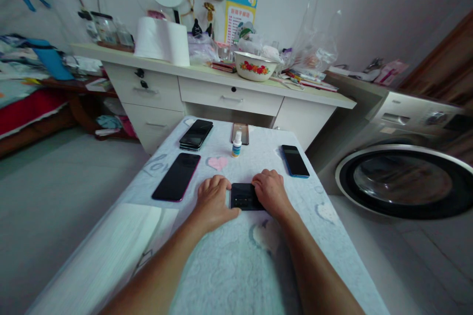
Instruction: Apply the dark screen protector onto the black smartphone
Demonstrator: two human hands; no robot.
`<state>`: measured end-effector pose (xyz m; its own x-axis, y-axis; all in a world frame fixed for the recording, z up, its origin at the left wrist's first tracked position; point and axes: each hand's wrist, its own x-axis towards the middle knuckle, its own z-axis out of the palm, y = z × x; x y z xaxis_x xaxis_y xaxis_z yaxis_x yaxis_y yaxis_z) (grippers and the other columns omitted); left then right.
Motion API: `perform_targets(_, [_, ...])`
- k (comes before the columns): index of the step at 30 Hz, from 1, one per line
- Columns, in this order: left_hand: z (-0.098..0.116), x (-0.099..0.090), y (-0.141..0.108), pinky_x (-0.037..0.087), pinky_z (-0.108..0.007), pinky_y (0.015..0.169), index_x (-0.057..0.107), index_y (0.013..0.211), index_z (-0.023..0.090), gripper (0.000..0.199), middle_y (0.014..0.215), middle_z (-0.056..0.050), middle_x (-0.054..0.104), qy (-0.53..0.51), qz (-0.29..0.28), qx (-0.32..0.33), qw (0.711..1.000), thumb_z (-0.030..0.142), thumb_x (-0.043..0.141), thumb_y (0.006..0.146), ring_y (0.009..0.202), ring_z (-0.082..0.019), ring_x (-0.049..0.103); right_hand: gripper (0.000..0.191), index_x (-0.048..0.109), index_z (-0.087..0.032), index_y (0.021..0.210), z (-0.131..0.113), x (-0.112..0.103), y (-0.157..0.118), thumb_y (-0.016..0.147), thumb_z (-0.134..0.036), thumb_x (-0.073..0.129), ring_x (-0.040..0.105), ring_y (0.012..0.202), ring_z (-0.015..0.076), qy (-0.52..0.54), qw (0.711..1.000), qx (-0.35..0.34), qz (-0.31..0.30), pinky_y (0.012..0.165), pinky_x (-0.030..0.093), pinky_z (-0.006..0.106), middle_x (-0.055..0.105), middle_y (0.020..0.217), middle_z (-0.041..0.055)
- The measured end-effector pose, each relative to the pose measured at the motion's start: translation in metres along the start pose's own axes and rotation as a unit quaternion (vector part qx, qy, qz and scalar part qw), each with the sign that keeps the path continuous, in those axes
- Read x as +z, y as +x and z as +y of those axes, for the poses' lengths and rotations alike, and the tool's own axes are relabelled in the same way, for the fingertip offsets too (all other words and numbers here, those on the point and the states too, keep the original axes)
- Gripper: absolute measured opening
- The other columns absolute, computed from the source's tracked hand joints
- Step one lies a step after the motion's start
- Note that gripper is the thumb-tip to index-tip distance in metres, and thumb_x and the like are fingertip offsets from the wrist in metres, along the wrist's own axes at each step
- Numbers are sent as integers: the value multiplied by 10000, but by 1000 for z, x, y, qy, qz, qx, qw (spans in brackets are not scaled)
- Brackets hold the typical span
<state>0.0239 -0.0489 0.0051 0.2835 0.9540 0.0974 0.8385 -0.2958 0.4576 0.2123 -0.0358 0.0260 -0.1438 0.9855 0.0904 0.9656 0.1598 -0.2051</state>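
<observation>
A black smartphone [243, 198] lies sideways on the cloth-covered table, its dark screen facing up. My left hand [215, 203] grips its left end, with the thumb at the lower corner and the fingers at the upper one. Over the right end is my right hand [270, 191], its curled fingers holding that side and hiding part of the screen. Just beyond the phone stands a small white spray bottle [237, 144] with a blue and yellow label. Behind the bottle lies a brown-edged phone case [242, 134].
A large pink-edged phone [177, 177] and a stack of phones [196, 134] lie on the left. A blue-edged phone [294, 161] is on the right. White folded material [111, 241] covers the near left. Beyond stand a white desk [231, 93] and a washing machine [399, 123].
</observation>
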Motion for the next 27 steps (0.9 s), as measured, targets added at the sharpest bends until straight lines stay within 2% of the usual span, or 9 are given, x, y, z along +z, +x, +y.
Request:
perform_targets(12, [-5,3,0,362,-408,871,477,971,228,440,1045,-42,507,0,0,16,1000,371,664,599,1016,-277,458,258,676,-230,937,-28,7,2,952,-272,422,448,901,192,26,997,-76,5,805,276,324,581,931,58])
perform_targets(23, [-7,3,1,373,-378,879,452,930,217,419,1026,-47,481,-31,-4,16,999,319,657,579,1008,-269,447,258,683,-263,1001,-34,13,6,959,-267,428,415,930,186,49,993,-111,1,823,262,320,565,948,45])
perform_targets(27, [-8,5,1,381,-364,889,419,949,203,463,1026,-53,470,-48,11,19,999,296,657,562,1006,-260,438,253,685,-295,1040,-34,18,8,947,-242,455,409,919,185,49,991,-123,7,797,258,323,569,949,38])
